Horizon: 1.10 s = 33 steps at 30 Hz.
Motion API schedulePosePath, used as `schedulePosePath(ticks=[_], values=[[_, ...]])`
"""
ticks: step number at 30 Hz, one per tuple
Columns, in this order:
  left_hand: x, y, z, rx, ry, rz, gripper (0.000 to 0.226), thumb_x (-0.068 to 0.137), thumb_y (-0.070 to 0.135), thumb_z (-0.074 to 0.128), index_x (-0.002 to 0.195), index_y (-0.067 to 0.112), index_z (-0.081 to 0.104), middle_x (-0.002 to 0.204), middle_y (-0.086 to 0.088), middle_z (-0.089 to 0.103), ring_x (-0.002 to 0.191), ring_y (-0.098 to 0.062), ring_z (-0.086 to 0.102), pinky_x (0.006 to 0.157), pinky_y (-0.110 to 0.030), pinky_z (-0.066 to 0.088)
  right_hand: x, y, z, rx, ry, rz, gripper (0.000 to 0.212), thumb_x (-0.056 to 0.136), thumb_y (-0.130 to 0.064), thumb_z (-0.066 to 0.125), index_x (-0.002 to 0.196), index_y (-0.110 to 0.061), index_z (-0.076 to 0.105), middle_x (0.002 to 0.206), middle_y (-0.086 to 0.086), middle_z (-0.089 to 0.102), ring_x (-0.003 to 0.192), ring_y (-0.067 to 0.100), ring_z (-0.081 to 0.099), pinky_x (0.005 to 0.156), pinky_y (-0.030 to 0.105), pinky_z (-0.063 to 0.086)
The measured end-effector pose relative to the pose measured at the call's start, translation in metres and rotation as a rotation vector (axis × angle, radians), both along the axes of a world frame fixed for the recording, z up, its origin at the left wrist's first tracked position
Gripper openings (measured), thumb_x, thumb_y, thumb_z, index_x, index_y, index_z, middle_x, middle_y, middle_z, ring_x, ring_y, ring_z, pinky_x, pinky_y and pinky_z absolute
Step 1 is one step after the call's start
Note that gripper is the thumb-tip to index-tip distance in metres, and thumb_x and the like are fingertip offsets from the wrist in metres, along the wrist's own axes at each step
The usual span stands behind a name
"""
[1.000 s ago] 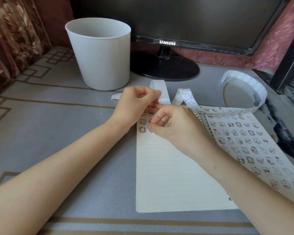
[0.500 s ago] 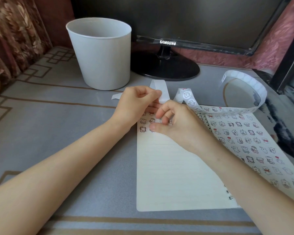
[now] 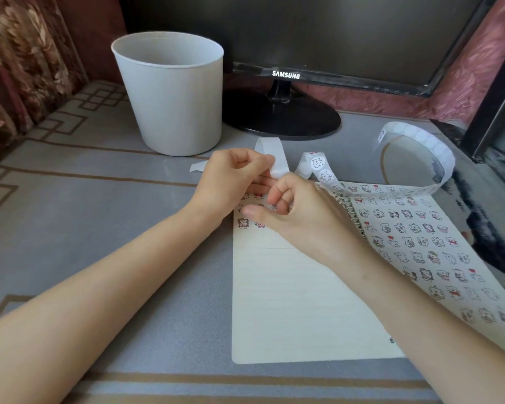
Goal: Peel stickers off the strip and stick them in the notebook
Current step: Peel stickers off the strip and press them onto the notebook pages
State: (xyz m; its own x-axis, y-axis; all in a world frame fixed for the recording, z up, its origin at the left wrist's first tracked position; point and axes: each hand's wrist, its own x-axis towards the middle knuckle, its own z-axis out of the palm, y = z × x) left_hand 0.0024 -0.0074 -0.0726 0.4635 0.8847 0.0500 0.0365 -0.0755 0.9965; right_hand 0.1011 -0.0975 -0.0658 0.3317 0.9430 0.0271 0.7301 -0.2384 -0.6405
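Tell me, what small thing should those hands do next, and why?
Probably lower the right hand and press its pinched sticker onto the notebook, on its left page beside the stuck stickers. The left hand pinches the strip, and that page is mostly bare.

This looks like a desk (image 3: pixel 70 228) at home. A black computer screen (image 3: pixel 303 30) stands at the top, a white bin (image 3: pixel 172 106) beside it, flowery curtains (image 3: pixel 21 68) at the upper left.

Notebook (image 3: pixel 289 301) top behind right hand (image 3: pixel 303 217)
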Motion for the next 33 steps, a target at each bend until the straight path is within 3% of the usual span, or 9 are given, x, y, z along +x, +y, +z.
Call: schedulePosePath(ticks=[4, 9, 16, 20, 25, 28, 33], values=[[0.000, 0.000, 0.000, 0.010, 0.022, 0.016, 0.020, 0.090, 0.017, 0.062, 0.074, 0.005, 0.065, 0.054, 0.008, 0.064, 0.051, -0.003, 0.061, 0.055, -0.013, 0.049, -0.004, 0.002, 0.001, -0.024, -0.120, 0.009, 0.040, 0.070, -0.058, 0.071, 0.087, -0.028, 0.050, 0.069, -0.016, 0.044, 0.074, 0.006, 0.050, 0.056, 0.022, 0.031], [0.000, 0.001, -0.001, -0.001, 0.022, 0.013, 0.020, 0.090, 0.017, 0.062, 0.073, 0.006, 0.065, 0.057, 0.006, 0.066, 0.053, -0.005, 0.063, 0.057, -0.014, 0.050, 0.000, 0.003, -0.001, -0.021, -0.111, 0.026, 0.028, 0.079, -0.051, 0.067, 0.086, -0.029, 0.050, 0.071, -0.013, 0.051, 0.073, 0.007, 0.053, 0.059, 0.021, 0.035], [0.000, -0.002, 0.003, -0.053, -0.049, -0.022, 0.021, 0.092, 0.011, 0.060, 0.072, 0.003, 0.061, 0.057, -0.001, 0.067, 0.054, -0.007, 0.066, 0.054, -0.015, 0.051, 0.010, 0.004, -0.009, 0.047, 0.039, 0.050, 0.022, 0.081, -0.035, 0.071, 0.079, -0.028, 0.051, 0.060, -0.016, 0.051, 0.092, 0.006, 0.063, 0.083, 0.034, 0.048], [0.000, -0.002, 0.002, -0.050, -0.042, -0.020, 0.021, 0.092, 0.012, 0.060, 0.072, 0.003, 0.062, 0.057, 0.000, 0.068, 0.055, -0.008, 0.067, 0.055, -0.015, 0.051, 0.009, 0.002, -0.006, 0.026, 0.038, 0.062, 0.032, 0.072, -0.046, 0.075, 0.085, -0.026, 0.054, 0.068, -0.012, 0.051, 0.070, 0.003, 0.053, 0.067, 0.029, 0.043], [0.000, -0.002, 0.002, -0.055, -0.043, -0.018, 0.021, 0.091, 0.013, 0.060, 0.073, 0.003, 0.062, 0.059, -0.002, 0.069, 0.057, -0.010, 0.068, 0.056, -0.016, 0.052, 0.008, 0.004, -0.007, 0.026, 0.024, 0.045, 0.022, 0.082, -0.036, 0.069, 0.076, -0.028, 0.050, 0.064, -0.012, 0.055, 0.094, 0.008, 0.064, 0.084, 0.036, 0.049], [0.000, -0.002, 0.002, -0.060, -0.045, -0.007, 0.021, 0.091, 0.013, 0.060, 0.074, 0.002, 0.062, 0.059, -0.002, 0.068, 0.055, -0.009, 0.066, 0.055, -0.015, 0.051, 0.001, 0.003, -0.002, 0.010, -0.061, 0.013, 0.029, 0.081, -0.052, 0.064, 0.081, -0.025, 0.052, 0.062, -0.019, 0.047, 0.074, 0.003, 0.054, 0.064, 0.024, 0.042], [0.000, 0.000, 0.000, -0.027, 0.009, 0.019, 0.021, 0.090, 0.017, 0.062, 0.074, 0.005, 0.065, 0.058, 0.004, 0.066, 0.054, -0.006, 0.063, 0.057, -0.015, 0.052, -0.006, 0.003, 0.000, -0.002, -0.214, 0.011, 0.040, 0.077, -0.061, 0.063, 0.089, -0.026, 0.049, 0.081, -0.018, 0.050, 0.081, 0.010, 0.051, 0.060, 0.027, 0.033]])
